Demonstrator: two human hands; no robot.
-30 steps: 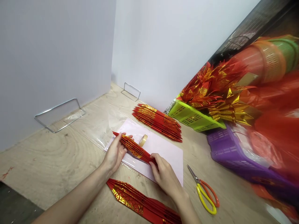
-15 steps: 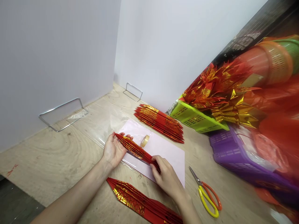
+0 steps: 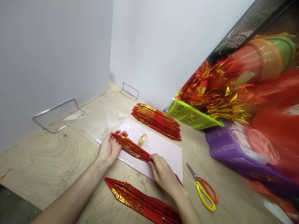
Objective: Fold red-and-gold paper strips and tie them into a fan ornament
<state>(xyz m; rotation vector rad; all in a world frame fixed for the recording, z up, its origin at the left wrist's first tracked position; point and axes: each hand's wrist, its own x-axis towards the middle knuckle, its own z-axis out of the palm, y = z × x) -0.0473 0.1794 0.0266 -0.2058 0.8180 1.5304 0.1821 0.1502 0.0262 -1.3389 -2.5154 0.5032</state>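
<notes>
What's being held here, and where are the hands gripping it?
A folded red-and-gold foil strip, held over the pink sheet. The left hand grips its far pointed end; the right hand grips its near part.

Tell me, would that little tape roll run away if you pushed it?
Probably. The tape roll is a round ring standing on edge on the pink sheet, so a nudge would likely roll it or tip it flat. It looks thin and hollow, so probably very light.

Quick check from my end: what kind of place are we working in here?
Probably a small craft or assembly bench for festive decorations: stacks of folded red-and-gold foil strips on a plywood table, plastic baskets heaped with finished foil ornaments, and scissors and a tape roll close by.
</notes>
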